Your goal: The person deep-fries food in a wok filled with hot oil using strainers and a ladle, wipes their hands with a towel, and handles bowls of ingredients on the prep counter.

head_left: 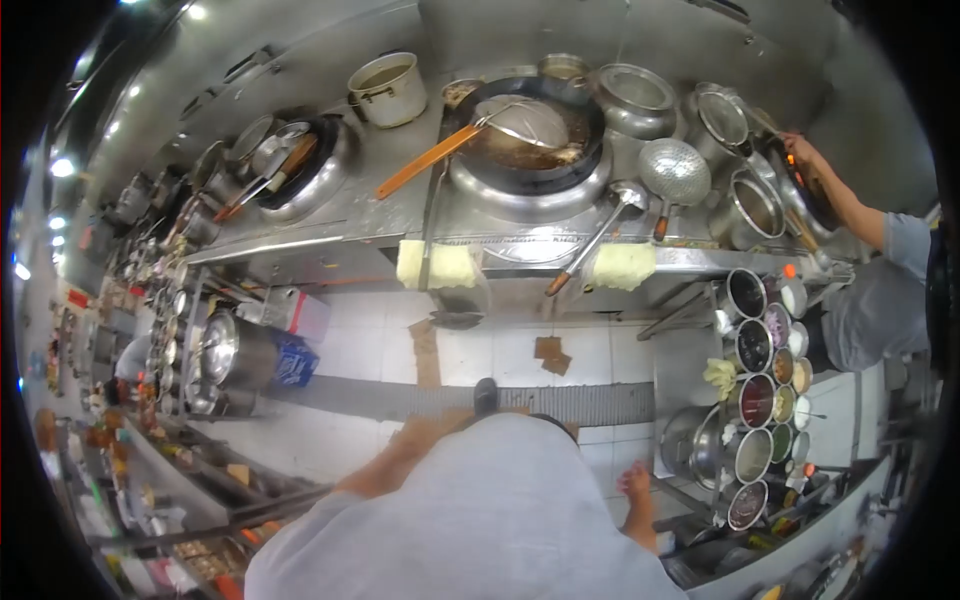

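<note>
The wok (pixel 525 181) sits on the middle burner of the steel counter (pixel 380 205), straight ahead of the person, with brown liquid in it and a skimmer (pixel 520 122) lying across the top, its wooden handle jutting out to the near left. Neither hand is at it. The right hand (pixel 634 480) hangs low on the near right, fingers loosely bent and grasping nothing visible, with a steel pot (pixel 690 442) just to its right. The left forearm (pixel 385 465) bends in to the waist; the shirt (pixel 480 510) hides much of the left hand, so I cannot tell whether it grips anything. Right of the wok lie a ladle (pixel 630 196) and a perforated scoop (pixel 675 172). Two yellow cloths (pixel 620 266) rest along the counter's near edge. A second wok (pixel 328 150) stands on the left, and a white pot (pixel 397 103) beyond it. On the far right, a co-worker's arm (pixel 850 205) stretches over another burner, beyond rows of tubs (pixel 755 400). Cardboard pieces (pixel 425 350) lie on the floor tiles.
</note>
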{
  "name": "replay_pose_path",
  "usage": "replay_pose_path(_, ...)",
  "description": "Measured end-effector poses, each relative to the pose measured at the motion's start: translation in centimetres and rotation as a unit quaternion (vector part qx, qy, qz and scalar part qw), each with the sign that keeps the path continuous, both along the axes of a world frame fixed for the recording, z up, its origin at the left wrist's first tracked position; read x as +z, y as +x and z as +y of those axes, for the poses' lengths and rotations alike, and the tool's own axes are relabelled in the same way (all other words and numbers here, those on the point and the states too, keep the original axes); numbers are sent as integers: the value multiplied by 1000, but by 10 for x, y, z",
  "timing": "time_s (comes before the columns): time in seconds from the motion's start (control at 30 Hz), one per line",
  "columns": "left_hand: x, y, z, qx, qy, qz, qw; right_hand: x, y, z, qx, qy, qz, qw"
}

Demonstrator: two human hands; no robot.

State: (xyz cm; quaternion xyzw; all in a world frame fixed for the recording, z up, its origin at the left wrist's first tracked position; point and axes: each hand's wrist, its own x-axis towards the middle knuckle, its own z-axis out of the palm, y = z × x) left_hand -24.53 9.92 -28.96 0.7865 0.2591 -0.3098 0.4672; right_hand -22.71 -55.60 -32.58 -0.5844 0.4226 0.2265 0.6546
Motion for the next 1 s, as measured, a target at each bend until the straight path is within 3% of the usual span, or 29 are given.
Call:
replay_pose_path(0.03, -8, 11, 11, 25, -24, 5, 999, 7, -9, 12, -19, 24, 6, 1000)
replay_pose_path(0.13, -17, 70, 45, 190, -145, -41, 970, 23, -24, 54, 74, -19, 78, 994)
replay_pose_path(0.27, 30, 203, 60, 366, -230, -206, 878, -87, -56, 65, 225, -101, 74, 966)
replay_pose_path(0.37, 78, 287, 65, 407, -234, -180, 864, -32, -16, 96, 225, -116, 91, 963)
replay_pose_path(0.4, 84, 302, 65, 405, -235, -178, 865, -11, -3, 105, 222, -120, 99, 963)
replay_pose_path(0.47, 92, 323, 62, 245, -132, -167, 946, 22, 24, 113, 67, -13, 0, 998)
replay_pose_path(0.5, 105, 328, 56, 197, -74, -191, 959, 40, 39, 123, 54, -38, 12, 998)
replay_pose_path(0.6, 89, 340, 54, 170, -33, -207, 963, 63, 66, 141, 41, -81, 15, 996)
replay_pose_path(0.67, 61, 342, 55, 191, -69, -226, 953, 80, 78, 147, 76, -94, 21, 992)
replay_pose_path(0.73, 36, 348, 66, 176, -205, -210, 939, 87, 96, 147, 130, -129, 45, 982)
replay_pose_path(0.8, 52, 344, 63, 282, -381, -129, 871, 98, 120, 140, 129, -141, 20, 981)
replay_pose_path(0.83, 68, 340, 61, 283, -379, -123, 872, 103, 137, 133, 154, -149, -5, 977)
replay_pose_path(0.87, 81, 338, 58, 286, -376, -118, 874, 99, 159, 123, 208, -220, -40, 952)
replay_pose_path(0.9, 73, 333, 74, 258, -496, -48, 828, 96, 183, 109, 261, -288, -73, 919)
replay_pose_path(0.93, 56, 333, 95, 221, -602, 24, 767, 117, 232, 90, 231, -370, -236, 868)
replay_pose_path(0.97, 18, 323, 116, 178, -627, -4, 759, 148, 266, 85, 212, -428, -279, 833)
replay_pose_path(1.0, -12, 315, 127, 135, -649, -31, 748, 190, 302, 75, 169, -334, -166, 912)
